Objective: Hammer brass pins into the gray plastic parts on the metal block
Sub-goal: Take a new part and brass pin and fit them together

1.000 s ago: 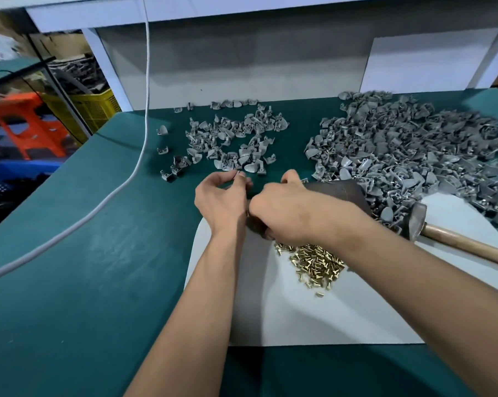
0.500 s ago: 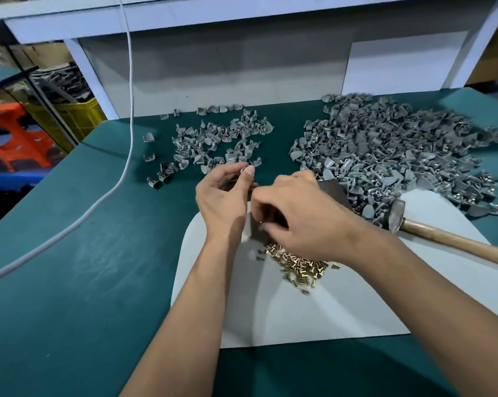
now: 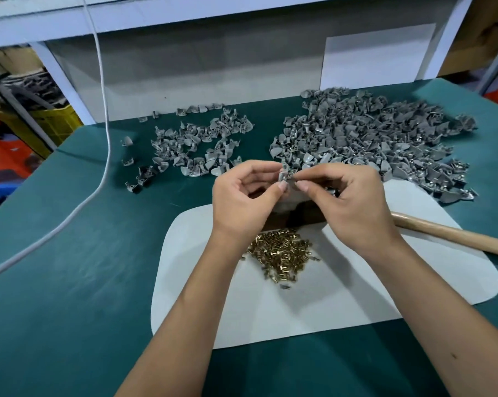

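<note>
My left hand (image 3: 242,196) and my right hand (image 3: 348,204) meet above the dark metal block (image 3: 302,217), which is mostly hidden under them. Both pinch one small gray plastic part (image 3: 285,176) between thumb and fingertips, held in the air. Whether a pin sits in my right fingertips I cannot make out. A heap of brass pins (image 3: 279,252) lies on the white mat (image 3: 270,308) just below the block. The hammer's wooden handle (image 3: 454,234) lies to the right, its head hidden behind my right hand.
A large pile of gray parts (image 3: 371,138) covers the back right of the green table (image 3: 70,282). A smaller pile (image 3: 196,144) lies at back centre-left. A white cable (image 3: 104,138) runs down the left side. Crates stand off the table's left edge.
Both hands have risen off the metal block and now hold the gray part up in the air between them. The camera view has tilted down slightly.
</note>
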Demonstrator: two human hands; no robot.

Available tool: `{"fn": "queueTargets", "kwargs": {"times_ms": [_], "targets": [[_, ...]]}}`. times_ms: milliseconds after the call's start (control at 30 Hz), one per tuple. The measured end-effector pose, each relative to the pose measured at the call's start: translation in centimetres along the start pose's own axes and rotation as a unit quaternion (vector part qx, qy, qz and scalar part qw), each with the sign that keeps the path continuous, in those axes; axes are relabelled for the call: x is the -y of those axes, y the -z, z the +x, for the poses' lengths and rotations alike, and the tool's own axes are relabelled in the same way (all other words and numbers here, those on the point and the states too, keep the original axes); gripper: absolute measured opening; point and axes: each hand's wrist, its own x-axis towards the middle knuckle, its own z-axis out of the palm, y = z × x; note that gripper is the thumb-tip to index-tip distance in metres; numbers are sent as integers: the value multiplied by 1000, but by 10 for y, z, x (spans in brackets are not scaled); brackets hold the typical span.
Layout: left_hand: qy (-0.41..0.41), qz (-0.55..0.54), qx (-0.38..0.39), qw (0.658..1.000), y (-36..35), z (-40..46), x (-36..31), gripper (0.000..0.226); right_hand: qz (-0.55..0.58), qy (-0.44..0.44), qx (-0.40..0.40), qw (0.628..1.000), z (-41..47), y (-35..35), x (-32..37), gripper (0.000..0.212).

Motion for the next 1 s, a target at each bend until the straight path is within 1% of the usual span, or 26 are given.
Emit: {"fn": "queueTargets", "kwargs": {"times_ms": [100, 200, 400, 533, 733, 867, 1000], "targets": [[6, -13, 17, 1000, -2, -1, -3, 23, 11, 1, -22, 1000, 0, 0, 1, 18], [12, -20, 33, 999, -4, -2, -5, 22, -23, 16, -36, 999, -2, -1, 3, 21], [22, -27, 28, 999, -7, -2, -6, 18, -24, 12, -56, 998, -5, -2, 9, 31], [32, -30, 25, 999, -8, -2, -6, 16, -21, 5, -61, 998, -5, -2, 11, 27], [52, -45, 25, 997, -9, -3, -6, 17, -26, 4, -42, 999, -5, -1, 7, 24], [63, -67, 37, 995, -10, -3, -7, 16, -4, -7, -33, 999, -4, -2, 1, 22], [58, -67, 42, 995, -11, -4, -7, 15, 23, -16, -46, 999, -2, -1, -4, 22]]}}
